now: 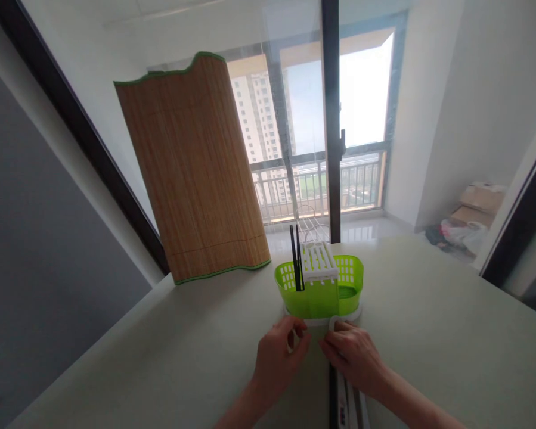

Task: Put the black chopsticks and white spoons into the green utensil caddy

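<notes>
Green basket [319,301] stands just beyond left hand [274,354] and right hand [356,353], both narrowly curled, any grip indiscernible; a forward knuckle bump could jolt it and dislodge its black sticks [298,279].

Slim packets [349,405] cut off at bottom edge

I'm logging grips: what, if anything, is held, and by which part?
Cannot be told: the left hand and right hand, fingers curled near the basket, hide any hold.
</notes>
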### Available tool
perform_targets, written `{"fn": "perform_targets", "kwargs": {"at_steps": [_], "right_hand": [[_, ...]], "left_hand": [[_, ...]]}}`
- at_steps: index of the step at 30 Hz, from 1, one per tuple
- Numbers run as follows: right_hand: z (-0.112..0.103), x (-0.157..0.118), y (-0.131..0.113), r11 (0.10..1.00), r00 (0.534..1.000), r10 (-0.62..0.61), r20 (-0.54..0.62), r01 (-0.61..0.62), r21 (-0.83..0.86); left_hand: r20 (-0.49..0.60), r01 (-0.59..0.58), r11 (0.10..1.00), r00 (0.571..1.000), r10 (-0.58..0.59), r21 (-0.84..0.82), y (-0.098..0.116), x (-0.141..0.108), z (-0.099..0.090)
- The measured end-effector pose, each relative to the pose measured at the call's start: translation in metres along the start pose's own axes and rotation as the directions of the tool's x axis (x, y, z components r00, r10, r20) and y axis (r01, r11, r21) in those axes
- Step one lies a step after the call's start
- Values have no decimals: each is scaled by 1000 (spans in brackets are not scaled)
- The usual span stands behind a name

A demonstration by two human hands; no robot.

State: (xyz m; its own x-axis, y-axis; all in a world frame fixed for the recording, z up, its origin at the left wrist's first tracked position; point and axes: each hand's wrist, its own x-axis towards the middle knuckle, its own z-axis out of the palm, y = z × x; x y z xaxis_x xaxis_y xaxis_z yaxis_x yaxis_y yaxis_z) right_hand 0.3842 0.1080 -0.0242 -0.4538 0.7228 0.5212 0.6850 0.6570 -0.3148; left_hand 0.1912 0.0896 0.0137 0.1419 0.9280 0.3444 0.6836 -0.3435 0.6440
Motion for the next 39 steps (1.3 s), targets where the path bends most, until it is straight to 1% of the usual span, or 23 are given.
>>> {"fn": "perform_targets", "kwargs": {"at_steps": [2,3,5,7,9,12,14,17,20,22,24,26,27,30,31,33,36,37,39], "right_hand": [[0,0,-1,999,999,-37,-1,37,4],[1,0,-2,999,999,-48,3,48,5],[1,1,-2,999,999,-49,14,49,6],[1,1,-1,999,999,-39,17,39,9],[0,2,0,999,999,-42,15,41,21],[0,2,1,998,998,-58,7,58,40],[-1,2,0,996,998,-70,5,70,50],[-2,2,-2,995,997,-79,-5,79,64],[-4,2,-5,993,995,-94,-30,96,67],[-4,2,-7,991,992,-117,-53,121,62],[-2,2,-9,987,987,-146,-73,150,54],[1,0,-11,984,983,-169,-66,172,47],[3,0,-11,983,983,-176,-49,178,44],[7,-3,-14,987,987,-157,20,156,35],[7,-4,-15,990,989,-140,40,139,41],[7,-5,-17,992,993,-93,77,86,90],[8,-6,-20,961,990,-33,138,-7,278],[9,-7,-21,939,988,-26,152,-28,342],[12,-8,-23,905,986,-33,165,-41,424]], "left_hand": [[186,-33,996,982,16,88,1,-20,11],[253,-50,991,967,17,126,2,-26,16],[349,-77,980,937,8,184,4,-32,24],[398,-91,970,917,-6,225,5,-34,31],[402,-100,962,915,-11,255,7,-33,35],[377,-102,942,926,-28,320,10,-30,39],[347,-81,914,935,-68,398,11,-28,38],[275,-24,856,952,-138,516,8,-25,32],[221,14,836,962,-161,548,-2,-21,17],[235,40,814,948,-213,579,-6,-18,5],[280,49,766,914,-292,641,-8,-16,-5],[314,39,725,885,-345,688,-7,-14,-13],[317,35,717,881,-351,696,-6,-12,-15],[293,36,738,904,-312,674,0,-8,-18],[283,36,758,915,-287,651,2,-7,-19],[249,35,829,946,-207,558,9,-5,-22],[158,7,958,986,-54,288,22,-5,-27],[120,-18,984,993,-3,177,27,-5,-27],[60,-61,998,996,63,-24,34,-6,-26]]}}
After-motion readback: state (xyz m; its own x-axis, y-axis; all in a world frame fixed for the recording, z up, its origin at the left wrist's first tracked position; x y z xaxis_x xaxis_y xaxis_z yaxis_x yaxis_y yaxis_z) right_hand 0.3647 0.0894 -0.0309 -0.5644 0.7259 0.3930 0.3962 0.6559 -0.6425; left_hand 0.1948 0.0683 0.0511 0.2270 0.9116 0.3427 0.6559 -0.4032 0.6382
